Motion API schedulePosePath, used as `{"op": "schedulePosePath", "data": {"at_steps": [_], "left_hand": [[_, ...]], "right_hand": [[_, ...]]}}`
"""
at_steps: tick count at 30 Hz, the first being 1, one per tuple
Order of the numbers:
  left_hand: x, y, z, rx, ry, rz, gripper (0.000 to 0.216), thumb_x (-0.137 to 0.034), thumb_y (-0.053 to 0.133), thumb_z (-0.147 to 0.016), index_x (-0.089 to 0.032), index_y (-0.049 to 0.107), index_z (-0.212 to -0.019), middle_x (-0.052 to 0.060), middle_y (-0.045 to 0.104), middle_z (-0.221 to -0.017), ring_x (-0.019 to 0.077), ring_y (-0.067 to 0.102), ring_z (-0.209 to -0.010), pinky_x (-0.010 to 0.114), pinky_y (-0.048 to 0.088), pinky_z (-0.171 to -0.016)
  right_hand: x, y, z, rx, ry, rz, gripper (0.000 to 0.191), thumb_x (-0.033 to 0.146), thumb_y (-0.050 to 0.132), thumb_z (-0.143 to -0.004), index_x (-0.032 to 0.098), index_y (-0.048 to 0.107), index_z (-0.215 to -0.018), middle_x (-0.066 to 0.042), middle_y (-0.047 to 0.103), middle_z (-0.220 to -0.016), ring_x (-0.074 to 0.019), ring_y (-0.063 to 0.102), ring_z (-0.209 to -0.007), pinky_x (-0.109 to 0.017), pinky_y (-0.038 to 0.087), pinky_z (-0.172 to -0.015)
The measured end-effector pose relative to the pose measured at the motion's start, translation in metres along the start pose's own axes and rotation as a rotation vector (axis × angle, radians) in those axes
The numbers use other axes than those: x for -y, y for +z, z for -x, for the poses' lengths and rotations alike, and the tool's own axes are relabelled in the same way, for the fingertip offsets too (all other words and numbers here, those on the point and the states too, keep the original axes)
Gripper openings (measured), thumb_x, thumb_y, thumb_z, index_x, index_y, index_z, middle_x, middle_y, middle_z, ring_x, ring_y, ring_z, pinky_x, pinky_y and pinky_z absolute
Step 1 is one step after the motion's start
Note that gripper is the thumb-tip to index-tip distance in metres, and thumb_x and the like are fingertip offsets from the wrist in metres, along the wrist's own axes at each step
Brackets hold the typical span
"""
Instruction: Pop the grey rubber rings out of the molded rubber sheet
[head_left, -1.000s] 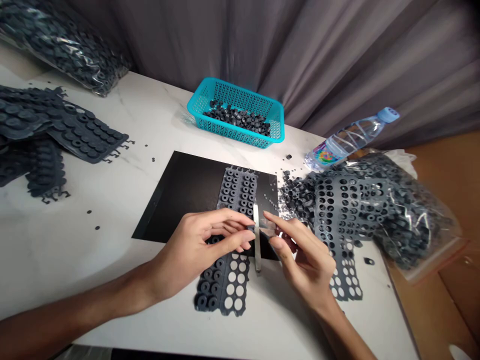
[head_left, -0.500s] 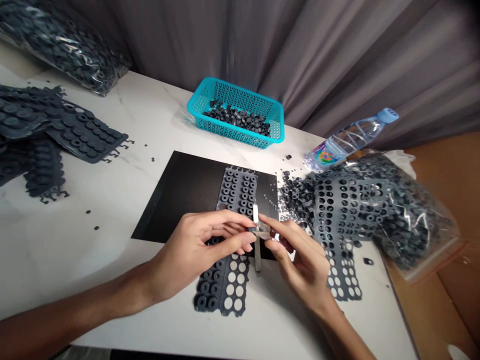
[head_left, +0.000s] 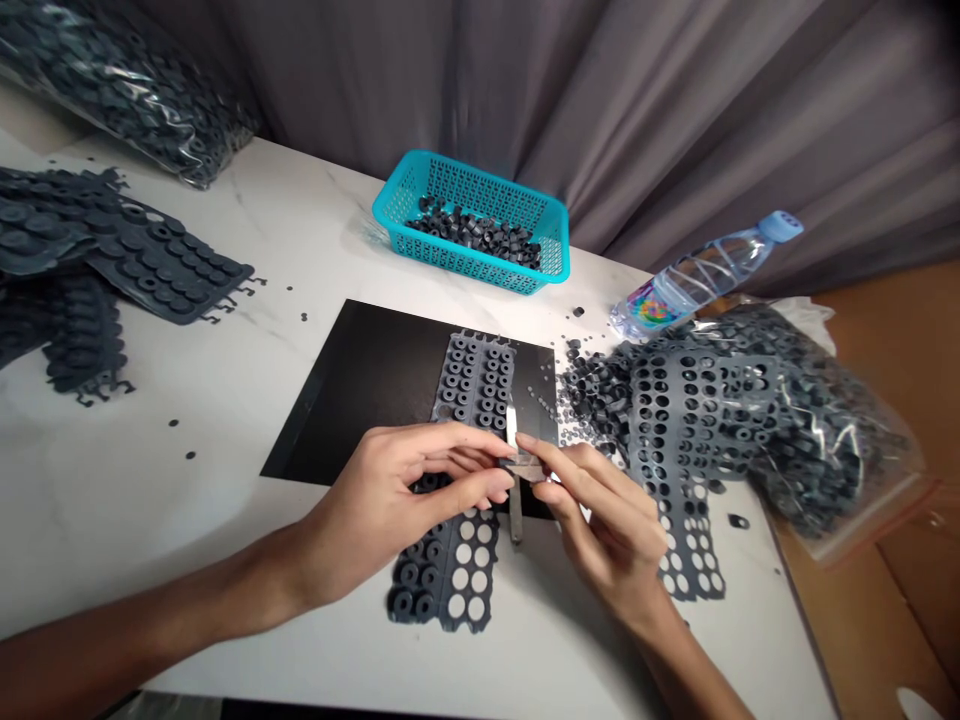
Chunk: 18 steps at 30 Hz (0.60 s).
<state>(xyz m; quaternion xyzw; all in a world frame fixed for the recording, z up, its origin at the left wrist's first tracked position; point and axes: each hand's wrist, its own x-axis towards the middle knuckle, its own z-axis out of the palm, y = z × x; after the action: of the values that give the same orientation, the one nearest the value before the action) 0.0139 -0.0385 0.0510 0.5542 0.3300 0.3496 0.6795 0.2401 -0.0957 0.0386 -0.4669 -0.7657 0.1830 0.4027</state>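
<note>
My left hand is closed in a pinch above a dark rubber sheet; what sits between its fingertips is too small and covered to make out. Close against it, my right hand grips a small flat metal tool, its handle mostly hidden by the fingers. A narrow metal strip with a white upper end shows beneath the fingertips. The sheet carries rows of ring-shaped rubber plugs, and its near right part has round holes. It lies partly on a black mat.
Behind the mat stands a turquoise basket of small black rubber parts. At right are a water bottle, loose parts, a punched-out sheet and a clear bag of parts. More sheets and another bag lie left.
My right hand has shifted slightly right and turned, so less of the tool's handle shows. My left hand holds its pinch in nearly the same place.
</note>
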Motion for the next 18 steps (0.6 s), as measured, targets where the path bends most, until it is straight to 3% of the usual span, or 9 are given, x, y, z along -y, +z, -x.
{"op": "schedulePosePath", "data": {"at_steps": [18], "left_hand": [[-0.0013,0.0028,0.0001,-0.015,0.018,-0.021,0.013,-0.019,0.077,-0.092,-0.019,0.078,-0.105,-0.002,0.083,-0.088,0.0117,0.080,-0.082,0.014,0.064,-0.079]], "right_hand": [[-0.0004,-0.0002,-0.0011,-0.007,-0.047,0.082,0.050,0.011,0.061,-0.103,0.023,0.057,-0.151,-0.004,0.065,-0.092,-0.0158,0.056,-0.075,-0.031,0.044,-0.066]]}}
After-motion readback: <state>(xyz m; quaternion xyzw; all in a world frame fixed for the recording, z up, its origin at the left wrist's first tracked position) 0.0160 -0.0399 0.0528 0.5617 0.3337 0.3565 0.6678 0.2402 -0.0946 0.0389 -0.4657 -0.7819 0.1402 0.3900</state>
